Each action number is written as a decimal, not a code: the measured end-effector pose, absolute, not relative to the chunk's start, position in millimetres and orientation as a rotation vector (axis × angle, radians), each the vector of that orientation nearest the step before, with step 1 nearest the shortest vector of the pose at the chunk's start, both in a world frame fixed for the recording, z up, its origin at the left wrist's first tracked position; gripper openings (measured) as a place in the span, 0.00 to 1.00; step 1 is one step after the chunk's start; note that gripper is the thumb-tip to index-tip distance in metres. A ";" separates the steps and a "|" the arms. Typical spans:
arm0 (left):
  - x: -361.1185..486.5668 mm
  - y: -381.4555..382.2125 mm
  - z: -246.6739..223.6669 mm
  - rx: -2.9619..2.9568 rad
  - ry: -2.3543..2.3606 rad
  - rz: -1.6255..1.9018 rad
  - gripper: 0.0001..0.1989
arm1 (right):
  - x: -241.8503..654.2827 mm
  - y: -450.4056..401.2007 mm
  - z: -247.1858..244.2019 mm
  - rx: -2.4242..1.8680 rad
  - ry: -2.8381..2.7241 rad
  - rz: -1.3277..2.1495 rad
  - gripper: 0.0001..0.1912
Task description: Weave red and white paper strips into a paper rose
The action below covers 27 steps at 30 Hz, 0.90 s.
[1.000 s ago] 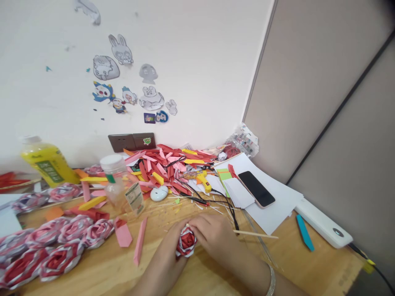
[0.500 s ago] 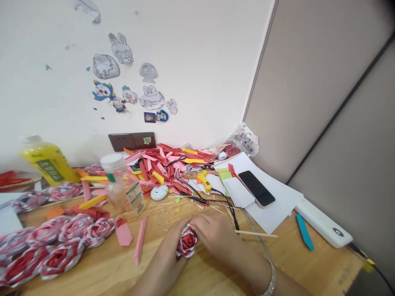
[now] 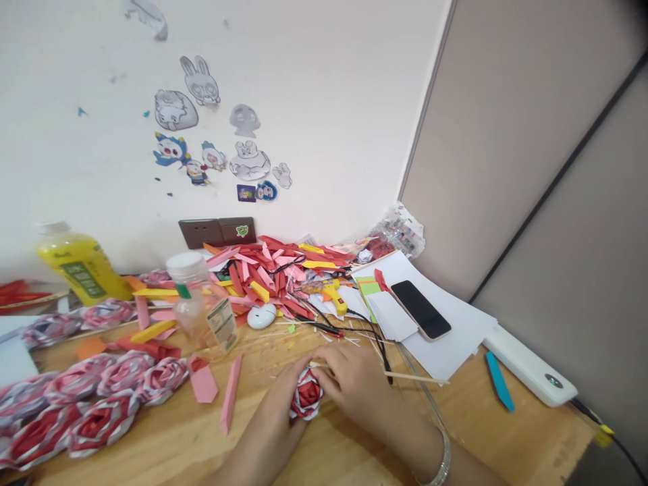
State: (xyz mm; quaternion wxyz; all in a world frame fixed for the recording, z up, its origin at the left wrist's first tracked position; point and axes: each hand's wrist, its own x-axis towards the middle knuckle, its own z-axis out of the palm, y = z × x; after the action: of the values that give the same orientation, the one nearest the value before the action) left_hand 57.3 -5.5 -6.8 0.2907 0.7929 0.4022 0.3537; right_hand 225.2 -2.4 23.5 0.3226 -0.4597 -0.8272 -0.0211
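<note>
A red-and-white folded paper rose point(image 3: 307, 393) is in my left hand point(image 3: 276, 412), whose fingers wrap round its left and far sides. My right hand point(image 3: 357, 381) is closed at the rose's right edge, fingers bent towards it. From behind my right hand a thin wooden stick point(image 3: 418, 377) pokes out to the right; a pale bit of it seems to show near the rose too, though the hand covers the stretch between. Left of my hands lie a pink folded paper strip point(image 3: 231, 395) and a pink paper piece point(image 3: 202, 383).
Finished paper roses point(image 3: 104, 418) lie at the left. A clear jar point(image 3: 190, 304), a yellow bottle point(image 3: 81, 266) and heaped paper strips point(image 3: 268, 270) line the back. A yellow glue gun point(image 3: 334, 297) trails a cord; a phone point(image 3: 420, 309) and white power strip point(image 3: 531, 368) are at right.
The wooden stick's right end has shifted slightly left and up, and the stick now tilts more. My right fingers have moved a little at the rose; my left hand keeps its hold.
</note>
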 end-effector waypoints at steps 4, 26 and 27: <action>56.1 -5.3 -8.9 2.136 1.072 0.951 0.29 | 226.0 -2.7 22.6 -1.217 -2.160 -0.126 0.06; 53.9 -3.7 -15.0 2.207 1.087 0.952 0.27 | 224.8 -1.2 16.9 -1.090 -2.263 -0.144 0.12; 54.0 -4.0 -15.2 2.205 1.088 0.955 0.26 | 224.6 -1.3 16.7 -1.090 -2.267 -0.142 0.12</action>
State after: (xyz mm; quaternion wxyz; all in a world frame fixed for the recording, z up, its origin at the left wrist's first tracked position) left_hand 54.0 -4.0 -15.2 0.2495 0.8095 0.3994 0.3506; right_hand 224.6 -1.3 16.7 0.3063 -0.4119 -0.8565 -0.0538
